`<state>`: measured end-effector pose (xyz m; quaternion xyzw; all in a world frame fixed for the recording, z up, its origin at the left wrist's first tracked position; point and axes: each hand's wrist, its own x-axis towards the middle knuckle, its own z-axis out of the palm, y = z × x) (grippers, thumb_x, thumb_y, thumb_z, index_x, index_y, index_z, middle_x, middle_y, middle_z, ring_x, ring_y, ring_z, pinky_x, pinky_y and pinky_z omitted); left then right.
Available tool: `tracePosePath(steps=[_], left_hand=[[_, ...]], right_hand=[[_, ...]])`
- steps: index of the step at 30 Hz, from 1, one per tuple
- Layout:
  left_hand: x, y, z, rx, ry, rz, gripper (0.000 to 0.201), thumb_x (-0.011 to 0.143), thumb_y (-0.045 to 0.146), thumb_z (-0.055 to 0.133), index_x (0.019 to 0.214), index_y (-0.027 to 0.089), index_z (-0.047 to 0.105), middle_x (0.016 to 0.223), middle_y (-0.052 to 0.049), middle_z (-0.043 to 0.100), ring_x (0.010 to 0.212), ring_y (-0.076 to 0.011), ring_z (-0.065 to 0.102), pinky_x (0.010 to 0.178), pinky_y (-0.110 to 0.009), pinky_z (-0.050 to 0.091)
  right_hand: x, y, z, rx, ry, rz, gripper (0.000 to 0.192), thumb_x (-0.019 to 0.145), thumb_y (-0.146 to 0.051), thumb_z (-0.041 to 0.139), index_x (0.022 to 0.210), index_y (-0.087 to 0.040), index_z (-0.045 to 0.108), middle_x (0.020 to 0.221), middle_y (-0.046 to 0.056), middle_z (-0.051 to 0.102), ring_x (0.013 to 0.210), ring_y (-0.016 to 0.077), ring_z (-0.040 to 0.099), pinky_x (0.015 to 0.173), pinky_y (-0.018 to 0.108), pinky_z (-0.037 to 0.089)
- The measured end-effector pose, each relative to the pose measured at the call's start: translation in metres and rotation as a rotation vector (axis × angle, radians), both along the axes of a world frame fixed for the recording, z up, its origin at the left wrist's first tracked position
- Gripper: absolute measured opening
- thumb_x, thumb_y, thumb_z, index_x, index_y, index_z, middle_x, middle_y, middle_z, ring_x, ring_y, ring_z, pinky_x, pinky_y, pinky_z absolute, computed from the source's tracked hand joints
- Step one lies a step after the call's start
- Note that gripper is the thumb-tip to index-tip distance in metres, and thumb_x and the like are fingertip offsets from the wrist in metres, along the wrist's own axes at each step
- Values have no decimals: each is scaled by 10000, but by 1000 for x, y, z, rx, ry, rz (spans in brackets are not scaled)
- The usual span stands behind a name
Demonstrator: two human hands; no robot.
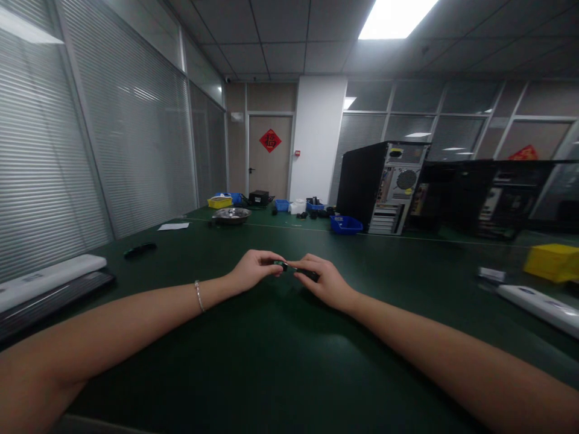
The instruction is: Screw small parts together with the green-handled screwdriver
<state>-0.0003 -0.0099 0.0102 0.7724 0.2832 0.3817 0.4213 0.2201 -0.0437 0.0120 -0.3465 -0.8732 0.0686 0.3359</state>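
Observation:
Over the middle of the green table my left hand [256,269] is closed, pinching a small dark part [283,266] with a green tint between thumb and fingertips. My right hand [326,279] is closed round a slim tool with a dark handle [307,274]. The tool's thin tip points left and meets or nearly meets the small part; contact cannot be made out. Its exact kind is too small to tell, as the fingers cover much of it. A bracelet [199,296] circles my left wrist.
Computer towers [384,187] stand at the back right, beside a blue bin [346,225]. Farther back are a metal bowl [231,216] and a yellow tray [219,202]. A keyboard [54,301] lies left. A yellow box [552,263] sits right.

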Motion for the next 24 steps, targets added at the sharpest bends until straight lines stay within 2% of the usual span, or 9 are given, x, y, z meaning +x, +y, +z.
tracePosePath(steps=[8,13,19,24], left_hand=[[0,3,-4,-112,-82,-57,287,738,211,653,999,92,643,890,-87,671,756,-160,623,767,-339,500],[2,-3,1,-107,-62,-41,286,746,220,647,1002,94,624,905,-85,654,765,-161,620,755,-343,500],[3,-2,-1,-107,-148,-12,244,725,208,665,924,133,546,917,-56,620,814,-170,616,718,-328,506],[3,-1,-2,-98,-132,-44,259,715,166,669,938,142,540,939,-49,601,848,-176,612,760,-340,496]], right_hand=[[1,0,-1,8,33,40,342,854,-217,531,1191,-262,574,946,51,614,842,169,578,750,292,453],[1,1,0,-5,23,23,336,854,-226,531,1186,-257,577,953,54,613,846,174,577,749,298,450],[0,-3,2,-14,23,-12,322,867,-242,513,1184,-244,569,931,50,604,819,170,567,738,301,445],[-2,-8,6,5,53,46,311,893,-225,465,1193,-225,546,936,55,599,857,174,555,763,304,433]])
